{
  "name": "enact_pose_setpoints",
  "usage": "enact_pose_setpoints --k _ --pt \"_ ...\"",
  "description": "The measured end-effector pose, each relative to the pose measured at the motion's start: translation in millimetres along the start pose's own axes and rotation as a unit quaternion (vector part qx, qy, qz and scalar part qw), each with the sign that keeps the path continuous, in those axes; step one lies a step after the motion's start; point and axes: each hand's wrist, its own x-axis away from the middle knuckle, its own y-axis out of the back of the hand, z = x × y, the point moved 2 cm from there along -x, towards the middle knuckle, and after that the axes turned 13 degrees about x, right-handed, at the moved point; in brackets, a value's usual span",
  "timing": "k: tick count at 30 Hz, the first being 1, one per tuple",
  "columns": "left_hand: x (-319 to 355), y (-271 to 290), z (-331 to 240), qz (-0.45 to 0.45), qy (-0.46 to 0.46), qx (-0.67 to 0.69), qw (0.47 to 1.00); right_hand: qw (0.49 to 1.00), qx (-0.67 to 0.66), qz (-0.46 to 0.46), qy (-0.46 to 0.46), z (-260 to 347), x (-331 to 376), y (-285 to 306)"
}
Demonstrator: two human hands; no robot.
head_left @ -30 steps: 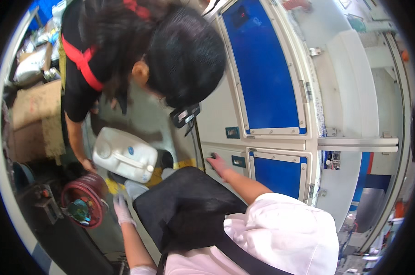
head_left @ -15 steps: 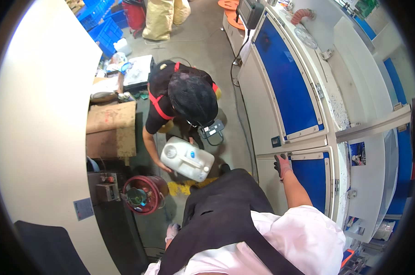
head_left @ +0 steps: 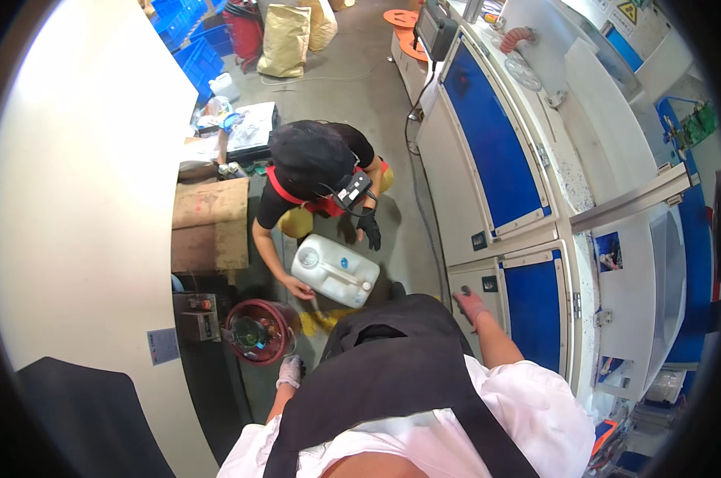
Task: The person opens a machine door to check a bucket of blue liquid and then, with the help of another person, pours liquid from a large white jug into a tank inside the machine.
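My left hand (head_left: 290, 371), in a pale glove, hangs beside the rim of a dark red bucket (head_left: 279, 312) and seems to hold nothing. The fingers are foreshortened but look loose. My right hand (head_left: 470, 304), in a pink glove with dark fingertips, is open in front of the lower cabinet door (head_left: 476, 280). Ahead of me on the floor lies a white plastic jerrycan (head_left: 328, 267), its moulded handle facing up. A crouching co-worker (head_left: 304, 159) has a bare hand (head_left: 299, 288) at its near left edge. The co-worker's black-gloved hand (head_left: 369, 229) is just off its far right side.
On the right stands a white cabinet with blue panels (head_left: 488, 135); a black cable (head_left: 424, 191) runs along its foot. To the left are a pale panel (head_left: 82, 199), a dark machine (head_left: 205, 358) and cardboard (head_left: 209, 223). Yellow sacks (head_left: 285, 40) and blue crates (head_left: 197, 64) stand farther off.
My right hand has come away from the cabinet and lower, and my left hand has moved toward the bucket. The co-worker's gloved hand has come off the jerrycan, now resting on the floor.
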Motion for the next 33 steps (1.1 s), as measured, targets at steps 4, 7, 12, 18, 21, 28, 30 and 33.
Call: enact_pose_setpoints --k 4,7,12,18,21,28,30,33 --pt "-38 2 73 0.092 -0.059 -0.212 0.971 0.988 0.128 0.067 0.053 7 53 2" --pt "-44 1 77 0.106 -0.151 -0.347 0.92 0.99 0.112 0.083 0.001 -5 62 9" --pt "-10 -7 -21 0.004 -0.017 0.126 0.992 0.998 0.066 0.002 0.007 -14 28 35" --pt "20 -15 -94 0.019 -0.108 -0.027 0.994 0.895 -0.378 -0.237 -0.028 21 -15 116" --pt "20 -7 -78 -0.013 -0.078 0.014 0.997 0.887 -0.364 -0.282 0.03 45 -30 126" --pt "31 6 -60 0.044 -0.116 -0.071 0.99 0.792 -0.505 -0.343 -0.021 69 -71 103" --pt "36 12 -54 -0.042 -0.007 -0.066 0.997 0.828 -0.348 -0.423 -0.121 75 -74 104" --pt "43 16 -43 -0.066 0.018 -0.035 0.997 0.824 -0.339 -0.439 -0.115 87 -72 110"
